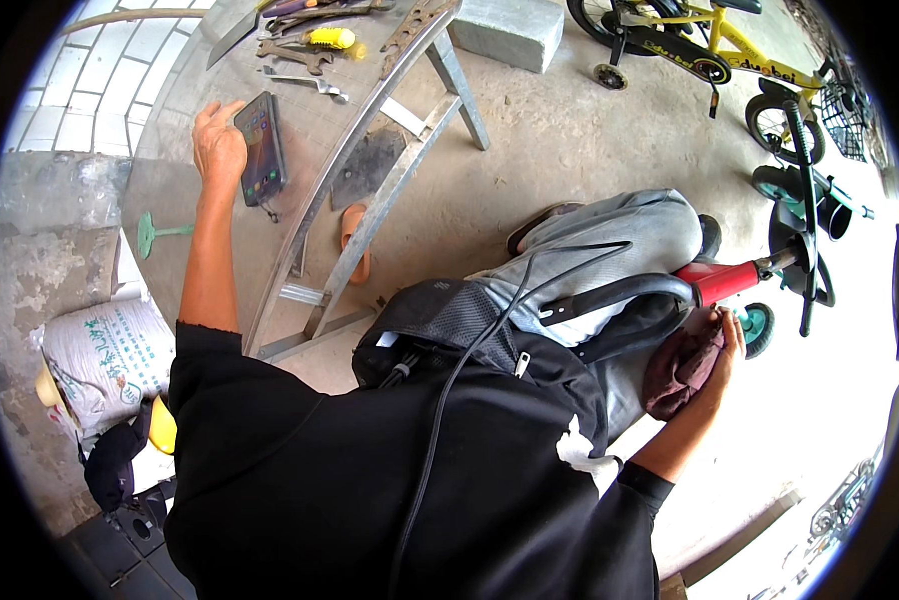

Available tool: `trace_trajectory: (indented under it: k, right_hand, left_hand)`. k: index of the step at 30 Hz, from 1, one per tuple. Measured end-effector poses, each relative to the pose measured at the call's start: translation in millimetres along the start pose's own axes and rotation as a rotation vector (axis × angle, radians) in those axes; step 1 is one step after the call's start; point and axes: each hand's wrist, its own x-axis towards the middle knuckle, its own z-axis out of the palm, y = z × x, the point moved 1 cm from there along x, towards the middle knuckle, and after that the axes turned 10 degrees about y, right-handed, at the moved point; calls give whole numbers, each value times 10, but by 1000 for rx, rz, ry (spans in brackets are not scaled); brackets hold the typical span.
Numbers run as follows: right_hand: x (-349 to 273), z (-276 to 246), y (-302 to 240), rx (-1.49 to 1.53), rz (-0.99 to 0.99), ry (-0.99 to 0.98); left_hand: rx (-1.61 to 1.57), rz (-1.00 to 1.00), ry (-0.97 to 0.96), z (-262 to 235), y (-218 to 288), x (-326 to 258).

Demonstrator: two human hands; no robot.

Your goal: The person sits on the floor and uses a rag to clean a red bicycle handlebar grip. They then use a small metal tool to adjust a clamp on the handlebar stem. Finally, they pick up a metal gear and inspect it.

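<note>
My left hand (219, 142) is at the left side of a dark smartphone (262, 150), over the glass tabletop (300, 120). Its fingers are curled at the phone's edge, partly hidden, and appear to grip it; the lit screen faces up. Down on the right, my right hand (732, 345) holds a bunched maroon cloth (684, 370), fingers against its outer side. Just above the cloth is a red tube (722, 284) joined to a curved black bar (630, 292), lying across my grey trousers (620, 235).
Wrenches (300, 58), a yellow-handled screwdriver (330, 38) and a blade (233, 40) lie at the table's far end. A concrete block (508, 32), a yellow child's bicycle (740, 40) and an orange slipper (356, 243) stand beyond. A white sack (110, 350) is at left.
</note>
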Motion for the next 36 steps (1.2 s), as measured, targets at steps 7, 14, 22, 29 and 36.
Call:
trace_trajectory:
  k: [7,14,22,29,36]
  right_hand:
    - [4,-3,6,26,34,-13]
    - [-7,7,2,71,70,-6]
    - [-98,88,-96,89,68,17]
    - [-153,114,-147,67,77,45]
    - [-1,31,23,103,63,41]
  left_hand:
    - [3,47,42,4,-54,-71]
    - [3,6,28,70,-87,-60]
    - [49,-72,-92,138,-63,-80]
    - [-20,-62,5,120,-110,-6]
    - [46,-55,-108,153,-55,-50]
